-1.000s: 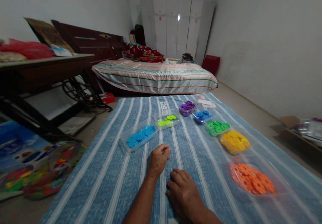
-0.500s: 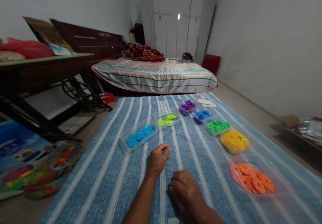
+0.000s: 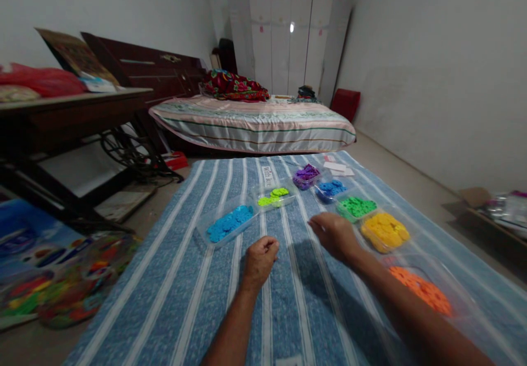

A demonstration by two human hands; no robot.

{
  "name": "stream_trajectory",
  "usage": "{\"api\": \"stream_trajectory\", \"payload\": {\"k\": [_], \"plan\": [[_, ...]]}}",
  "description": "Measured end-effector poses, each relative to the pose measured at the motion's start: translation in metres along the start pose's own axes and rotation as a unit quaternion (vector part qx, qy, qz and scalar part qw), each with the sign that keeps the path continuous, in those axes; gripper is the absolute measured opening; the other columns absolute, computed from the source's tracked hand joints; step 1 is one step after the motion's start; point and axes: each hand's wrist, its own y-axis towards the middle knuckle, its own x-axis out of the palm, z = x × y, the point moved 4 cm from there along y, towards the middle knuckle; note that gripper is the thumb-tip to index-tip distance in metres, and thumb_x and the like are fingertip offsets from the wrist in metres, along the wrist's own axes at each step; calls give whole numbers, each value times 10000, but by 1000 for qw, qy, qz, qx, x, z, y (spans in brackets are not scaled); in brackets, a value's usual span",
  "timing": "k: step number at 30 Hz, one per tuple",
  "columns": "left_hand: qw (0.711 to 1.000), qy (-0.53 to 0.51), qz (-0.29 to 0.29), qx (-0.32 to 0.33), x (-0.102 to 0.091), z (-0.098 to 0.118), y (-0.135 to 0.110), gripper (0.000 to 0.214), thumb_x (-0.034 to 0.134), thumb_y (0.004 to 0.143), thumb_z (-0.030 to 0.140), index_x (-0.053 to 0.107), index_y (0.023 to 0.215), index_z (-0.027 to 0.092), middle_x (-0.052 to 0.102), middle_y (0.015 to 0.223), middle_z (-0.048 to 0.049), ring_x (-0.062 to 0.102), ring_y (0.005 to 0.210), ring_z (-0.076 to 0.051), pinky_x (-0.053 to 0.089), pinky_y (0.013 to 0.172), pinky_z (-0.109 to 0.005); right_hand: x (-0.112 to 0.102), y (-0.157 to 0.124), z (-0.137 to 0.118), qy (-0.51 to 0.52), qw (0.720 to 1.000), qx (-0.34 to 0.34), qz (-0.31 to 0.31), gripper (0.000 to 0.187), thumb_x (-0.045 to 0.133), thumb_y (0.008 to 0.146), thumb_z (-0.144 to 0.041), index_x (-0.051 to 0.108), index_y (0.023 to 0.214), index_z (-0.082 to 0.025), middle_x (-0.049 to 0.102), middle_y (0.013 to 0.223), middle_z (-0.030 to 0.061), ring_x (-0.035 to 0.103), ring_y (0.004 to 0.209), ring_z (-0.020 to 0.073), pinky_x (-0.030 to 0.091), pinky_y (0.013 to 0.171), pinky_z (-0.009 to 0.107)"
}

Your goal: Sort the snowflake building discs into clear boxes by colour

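Note:
My left hand [image 3: 260,259] rests as a closed fist on the blue striped mat [image 3: 177,289], just short of the clear tray of cyan discs [image 3: 230,222]; whatever is inside the fist is hidden. My right hand [image 3: 334,235] hovers palm down over the mat with its fingers stretched forward and nothing in them. It is beside the tray of green discs [image 3: 356,207] and the tray of yellow discs [image 3: 385,230]. My right forearm crosses in front of the tray of orange discs [image 3: 428,297].
More trays lie further out: lime discs [image 3: 274,196], purple discs [image 3: 307,175], dark blue discs [image 3: 330,189]. A bed [image 3: 251,124] stands beyond the mat. A dark table [image 3: 69,111] and bags of coloured toys [image 3: 74,283] are at left, a cardboard box [image 3: 477,201] at right.
My right hand has lifted off the mat near me and moved forward and right, to beside the green and yellow trays. My left fist has stayed put.

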Motion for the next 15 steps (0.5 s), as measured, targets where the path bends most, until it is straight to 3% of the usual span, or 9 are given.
{"api": "stream_trajectory", "payload": {"k": [4,8,11,15], "plan": [[1000,7,-2,-11,0,-1,0,185,562,691,358,645,703,193,571,535,45,586,507,-123,434,471,-200,-21,56,50,-100,986,124,-44,307,443,935,-316,706,860,-176,717,891,99,649,811,196,375,640,243],[1000,16,-2,-13,-1,-3,0,193,560,701,362,652,720,193,563,506,47,591,509,-129,426,469,-198,-26,88,84,-144,965,206,-78,355,401,943,-324,716,970,-164,712,963,145,658,898,240,410,669,268],[1000,23,1,-11,-1,-4,1,195,558,704,364,652,720,194,572,511,42,596,512,-131,424,467,-197,-21,91,89,-157,958,224,-84,367,381,948,-304,709,997,-146,705,984,168,663,909,255,422,677,278],[1000,21,0,-10,-1,-4,1,198,565,700,369,654,731,195,595,555,36,600,515,-129,425,460,-197,-3,73,68,-137,968,193,-87,348,381,951,-268,705,946,-143,711,954,152,666,863,236,404,657,262]]}}
